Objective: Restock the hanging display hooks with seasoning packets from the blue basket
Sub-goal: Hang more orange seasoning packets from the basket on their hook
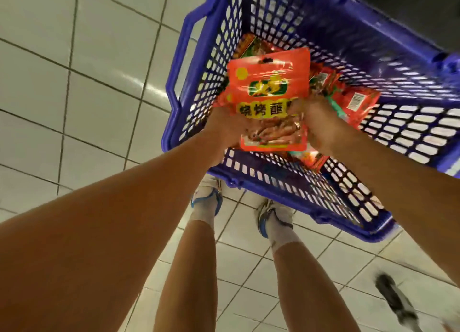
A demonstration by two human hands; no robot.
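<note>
A blue plastic basket stands on the tiled floor in front of my feet. Above it both hands hold a small stack of orange-red seasoning packets, the front one facing me with yellow characters. My left hand grips the stack's left edge. My right hand grips its right edge, thumb on the front. More red packets lie loose on the basket's bottom, partly hidden behind my hands. No display hooks are in view.
Pale floor tiles spread to the left and below. My two legs and white-and-blue shoes stand just short of the basket. A dark blurred object lies at the lower right. A dark surface fills the top right corner.
</note>
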